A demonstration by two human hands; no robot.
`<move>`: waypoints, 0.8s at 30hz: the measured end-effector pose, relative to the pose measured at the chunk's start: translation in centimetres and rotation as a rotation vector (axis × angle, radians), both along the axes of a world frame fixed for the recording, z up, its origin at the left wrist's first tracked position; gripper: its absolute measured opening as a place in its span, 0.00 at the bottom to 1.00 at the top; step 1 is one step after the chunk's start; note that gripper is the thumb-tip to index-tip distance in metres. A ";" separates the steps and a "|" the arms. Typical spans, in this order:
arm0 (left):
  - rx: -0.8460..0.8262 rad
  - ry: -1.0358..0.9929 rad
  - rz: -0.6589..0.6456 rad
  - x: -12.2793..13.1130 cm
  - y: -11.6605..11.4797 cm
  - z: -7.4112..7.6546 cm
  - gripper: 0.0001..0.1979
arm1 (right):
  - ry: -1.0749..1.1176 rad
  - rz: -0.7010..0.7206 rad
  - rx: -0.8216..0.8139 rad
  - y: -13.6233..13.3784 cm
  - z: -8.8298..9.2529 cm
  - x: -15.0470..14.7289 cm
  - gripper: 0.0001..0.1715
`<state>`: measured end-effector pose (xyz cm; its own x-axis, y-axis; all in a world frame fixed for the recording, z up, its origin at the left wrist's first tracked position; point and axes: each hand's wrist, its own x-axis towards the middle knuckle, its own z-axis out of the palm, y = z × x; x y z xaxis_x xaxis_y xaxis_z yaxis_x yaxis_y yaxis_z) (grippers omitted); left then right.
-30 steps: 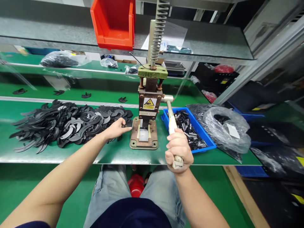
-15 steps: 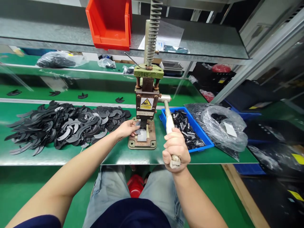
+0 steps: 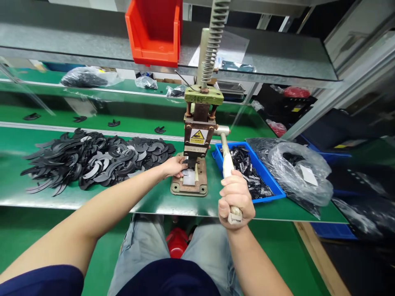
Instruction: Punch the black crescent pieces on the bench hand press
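I see 2 hands at work. The left hand is nearly closed, thumb and fingers pinching 1 flat grey piece at the left side of the base of the hand press, just under its head; the fingers hide part of the piece. The right hand is wrapped fully around the near end of the lever, which slopes from the press's right side. I note a heap of dark curved pieces on the tabletop, left of the press. To the right stands a blue tray holding small black parts, with a clear plastic bag beside it. Along the far side I count 4 dark parts, spaced apart.
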<state>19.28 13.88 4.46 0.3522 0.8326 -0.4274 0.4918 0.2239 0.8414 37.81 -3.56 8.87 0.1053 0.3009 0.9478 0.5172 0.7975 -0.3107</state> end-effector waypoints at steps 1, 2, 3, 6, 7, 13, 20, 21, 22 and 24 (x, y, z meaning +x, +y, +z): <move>0.054 -0.005 0.012 -0.1 -0.5 -0.2 0.11 | -0.018 0.000 -0.007 0.0 0.0 0.2 0.05; 0.122 -0.014 0.022 -0.2 -1.0 -0.5 0.12 | -0.035 0.001 -0.011 -0.1 0.1 0.3 0.05; 0.194 -0.031 0.030 -0.4 -1.5 -0.9 0.12 | -0.049 0.002 -0.015 -0.2 0.1 0.4 0.05; 0.317 -0.184 -0.017 -1.5 -2.5 -1.9 0.12 | -0.060 0.001 -0.024 -0.2 0.1 0.7 0.05; 0.318 -0.237 -0.057 -2.1 -2.4 -2.1 0.13 | -0.055 -0.002 -0.025 -0.2 0.1 0.7 0.05; 0.708 0.190 -0.066 -9.3 3.2 -1.2 0.11 | -0.031 0.013 0.019 0.2 -0.1 0.6 0.05; 0.820 0.863 -0.187 -15.1 9.9 -1.0 0.28 | -0.009 -0.005 0.063 0.7 -0.4 0.5 0.08; 0.804 0.883 -0.211 -15.1 10.3 -1.2 0.29 | -0.005 -0.008 0.070 0.8 -0.5 0.5 0.09; 0.796 0.890 -0.225 -15.0 10.5 -1.5 0.29 | -0.002 -0.011 0.076 0.8 -0.5 0.6 0.09; 0.799 0.885 -0.228 -14.7 10.9 -1.8 0.26 | -0.004 -0.017 0.081 0.9 -0.6 0.6 0.10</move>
<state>4.62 24.74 2.63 0.3717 0.9283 0.0114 0.9267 -0.3717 0.0559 38.43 -2.71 8.29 0.1060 0.2214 0.9694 0.5323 0.8108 -0.2433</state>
